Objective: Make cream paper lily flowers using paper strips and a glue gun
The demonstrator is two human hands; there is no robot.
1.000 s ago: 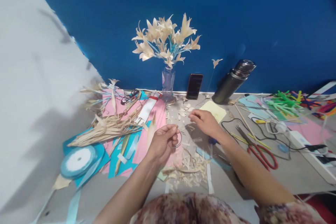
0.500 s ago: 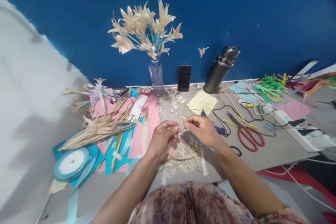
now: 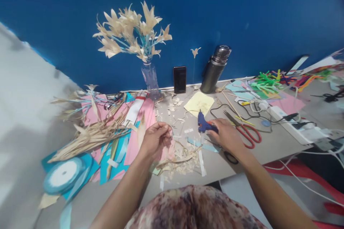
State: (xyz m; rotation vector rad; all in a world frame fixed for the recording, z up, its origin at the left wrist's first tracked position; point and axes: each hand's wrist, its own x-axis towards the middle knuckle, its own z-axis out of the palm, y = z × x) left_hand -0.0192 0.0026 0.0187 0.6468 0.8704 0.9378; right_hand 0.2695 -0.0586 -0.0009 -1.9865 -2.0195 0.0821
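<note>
My left hand [image 3: 158, 139] is held over the middle of the table with thumb and fingertips pinched together. Something thin seems to be in the pinch, too small to make out. On the right, my right hand [image 3: 227, 136] has its fingers around the handle of a blue glue gun [image 3: 203, 125], whose nozzle points toward the wall. Below and between the hands is a heap of pale husk scraps [image 3: 185, 157]. Scissors with red handles [image 3: 248, 134] lie just right of my right hand. A light blue ribbon strip [image 3: 205, 145] lies near its fingers.
Husk flowers [image 3: 129, 25] stand in a clear bottle [image 3: 150, 78] by the wall, near a phone [image 3: 180, 79] and a dark flask [image 3: 215, 69]. A ribbon roll [image 3: 64, 173] and dried stalks [image 3: 86, 139] lie left. A power strip [image 3: 287, 125] with cables is right.
My right hand has left the spot beside my left hand and moved right onto the glue gun. The left hand stays pinched. The whole view has shifted slightly.
</note>
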